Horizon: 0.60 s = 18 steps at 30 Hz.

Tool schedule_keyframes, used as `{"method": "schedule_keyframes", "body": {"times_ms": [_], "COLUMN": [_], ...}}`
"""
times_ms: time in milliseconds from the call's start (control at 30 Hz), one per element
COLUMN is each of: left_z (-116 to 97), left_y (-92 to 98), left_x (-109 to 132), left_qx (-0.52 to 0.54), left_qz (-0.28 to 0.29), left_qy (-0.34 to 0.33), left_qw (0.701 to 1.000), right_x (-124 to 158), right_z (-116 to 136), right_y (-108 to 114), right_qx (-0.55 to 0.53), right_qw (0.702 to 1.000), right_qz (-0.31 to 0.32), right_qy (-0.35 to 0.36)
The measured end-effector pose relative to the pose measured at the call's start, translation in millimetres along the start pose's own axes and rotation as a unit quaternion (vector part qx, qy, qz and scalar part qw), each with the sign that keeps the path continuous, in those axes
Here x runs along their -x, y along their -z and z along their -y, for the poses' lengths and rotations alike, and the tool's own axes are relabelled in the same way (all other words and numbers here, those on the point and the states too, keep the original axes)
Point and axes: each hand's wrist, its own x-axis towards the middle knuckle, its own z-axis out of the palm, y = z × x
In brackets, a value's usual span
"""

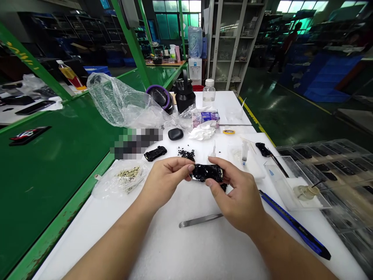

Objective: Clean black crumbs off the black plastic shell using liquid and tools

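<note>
1. We hold a small black plastic part (207,172) between both hands, lifted just above the white table (186,249), near its middle.
2. Our left hand (164,181) pinches the part's left end between thumb and fingertips, a narrow, closed grip. Our right hand (237,196) clasps the right end the same way, thumb underneath and fingers over the top.
3. Just beyond the part lies a scatter of tiny black pieces (187,153), and a second black part (155,153) rests to the left of them.
4. Metal tweezers (200,220) lie flat on the table just below our right hand; a blue utility knife (294,224) lies at a slant to the right of that wrist.
5. A bag of small pale pieces (128,175) sits beside our left hand. A clear tray (287,182) and stacked clear trays of black parts (344,171) stand to the right.
6. We judge the risks so: the part is glossy and held only at its ends, so a twist or a loosened pinch could drop it onto the loose black pieces and knock them about. Pressing too hard from both ends could bend or crack it. A sweep of the right forearm could push the knife off the table's edge.
</note>
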Motion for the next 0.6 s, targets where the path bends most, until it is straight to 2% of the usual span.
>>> {"method": "schedule_keyframes", "body": {"times_ms": [200, 400, 600], "left_z": [5.8, 11.8, 7.9], "left_y": [3.2, 5.3, 6.1], "left_x": [-2.9, -5.4, -8.7], "left_qx": [0.075, 0.159, 0.231], "left_qz": [0.036, 0.055, 0.062], "left_qy": [0.01, 0.032, 0.087], "left_qw": [0.997, 0.985, 0.967], "right_x": [-2.1, -1.3, -3.9], "right_z": [1.2, 2.9, 4.4], "right_y": [1.1, 3.5, 0.0], "right_qx": [-0.009, -0.024, -0.002], "right_qw": [1.0, 1.0, 0.999], "right_qz": [0.001, 0.012, 0.041], "right_qy": [0.014, -0.007, -0.013]}}
